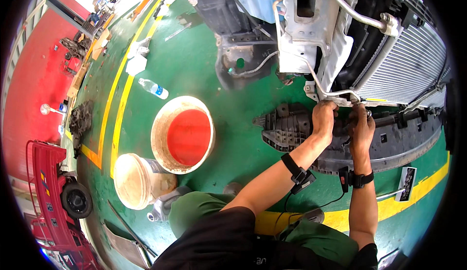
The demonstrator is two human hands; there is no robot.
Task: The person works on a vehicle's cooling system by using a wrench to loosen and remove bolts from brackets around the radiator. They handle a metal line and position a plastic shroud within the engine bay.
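Under the stripped car front, the left hand curls its fingers around a thin metal pipe below the radiator. The right hand, just beside it, pinches a small fitting there. A grey plastic panel lies beneath on the green floor, near two buckets.

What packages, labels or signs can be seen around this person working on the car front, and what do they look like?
Plastic bottle: lying on the green floor left of the buckets, clear with a blue label band.
Small carton: on the floor by the yellow line, right of the right hand, white with a dark picture.
Sticker: on the red panel at far left, small, blue and yellow.
No screens show.
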